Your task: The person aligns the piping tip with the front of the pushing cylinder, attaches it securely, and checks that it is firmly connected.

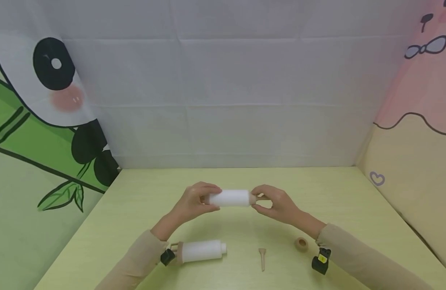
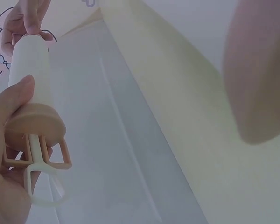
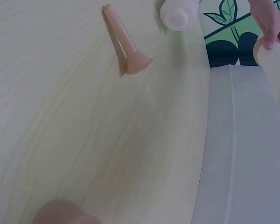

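Note:
A white icing syringe [image 1: 231, 197] is held level above the table between the two hands. My left hand [image 1: 197, 201] grips its left end, with the thumb along the barrel. In the left wrist view, a tan end cap [image 2: 35, 121] with finger loops and a white plunger ring [image 2: 46, 203] show at that end. At the other end, my right hand [image 1: 276, 201] pinches the tan collar [image 1: 252, 197], from which a thin nozzle points right between the fingers. A second white icing syringe [image 1: 202, 250] lies on the table below the left forearm.
A loose tan nozzle [image 1: 262, 257] lies near the front of the table [image 1: 154, 185]. Close to the right sleeve is a tan ring-shaped collar [image 1: 301, 243]. Behind the table hangs a pale cloth [image 1: 237, 80], and cartoon-printed panels flank both sides.

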`<state>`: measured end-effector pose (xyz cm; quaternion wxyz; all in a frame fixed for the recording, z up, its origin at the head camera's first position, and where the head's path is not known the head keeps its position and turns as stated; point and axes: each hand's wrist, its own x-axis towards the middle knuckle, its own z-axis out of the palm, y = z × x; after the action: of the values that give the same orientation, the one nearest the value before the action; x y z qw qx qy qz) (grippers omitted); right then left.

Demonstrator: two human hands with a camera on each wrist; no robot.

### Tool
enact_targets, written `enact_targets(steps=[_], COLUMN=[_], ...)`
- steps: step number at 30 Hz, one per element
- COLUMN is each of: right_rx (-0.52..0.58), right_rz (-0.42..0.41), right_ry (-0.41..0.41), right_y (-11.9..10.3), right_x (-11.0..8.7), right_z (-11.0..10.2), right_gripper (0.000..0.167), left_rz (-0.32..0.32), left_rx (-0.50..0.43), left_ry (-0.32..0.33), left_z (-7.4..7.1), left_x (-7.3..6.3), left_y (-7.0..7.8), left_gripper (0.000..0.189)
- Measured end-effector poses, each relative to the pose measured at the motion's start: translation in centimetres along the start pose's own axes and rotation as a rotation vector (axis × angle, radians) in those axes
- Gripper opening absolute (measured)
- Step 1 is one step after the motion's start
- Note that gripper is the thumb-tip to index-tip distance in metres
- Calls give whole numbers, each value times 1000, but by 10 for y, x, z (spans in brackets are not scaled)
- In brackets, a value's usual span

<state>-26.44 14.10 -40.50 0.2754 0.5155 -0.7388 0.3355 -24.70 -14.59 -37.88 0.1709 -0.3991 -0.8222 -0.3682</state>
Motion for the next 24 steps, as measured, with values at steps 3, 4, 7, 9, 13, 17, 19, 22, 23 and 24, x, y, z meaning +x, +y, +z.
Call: enact_targets(steps=[3, 4, 7, 9, 13, 17, 19, 22, 23, 24], right_rx=[1, 10, 33, 55, 104, 136, 139, 142, 140, 136], right_rz=[2, 8, 20, 40, 84, 111, 108, 90, 82, 74], right_ry=[-3, -3, -2, -4, -5, -8, -6, 3, 6, 10], right_y=[0, -1, -1, -2, -11, -25, -29, -25, -22, -19], right_x=[0, 0, 0, 0, 4, 12, 14, 13, 11, 10], right_z=[0, 0, -1, -1, -4, -11, -13, -11, -9, -8], right_gripper=[25, 25, 25, 30, 36, 33, 33, 34, 35, 35], left_rz=[-2, -2, 11, 28, 59, 69, 62, 40, 33, 25], left_rx=[7, 14, 28, 39, 53, 56, 60, 66, 68, 71], left_ry=[-3, -1, 6, 8, 16, 18, 14, 4, 0, 0], left_z=[0, 0, 0, 1, 2, 4, 4, 3, 2, 1], left_x=[0, 0, 1, 0, 0, -2, -3, -3, -3, -3], left_y=[1, 1, 3, 4, 5, 4, 3, 1, 1, 0], left_gripper=[40, 40, 41, 41, 42, 43, 43, 45, 45, 45])
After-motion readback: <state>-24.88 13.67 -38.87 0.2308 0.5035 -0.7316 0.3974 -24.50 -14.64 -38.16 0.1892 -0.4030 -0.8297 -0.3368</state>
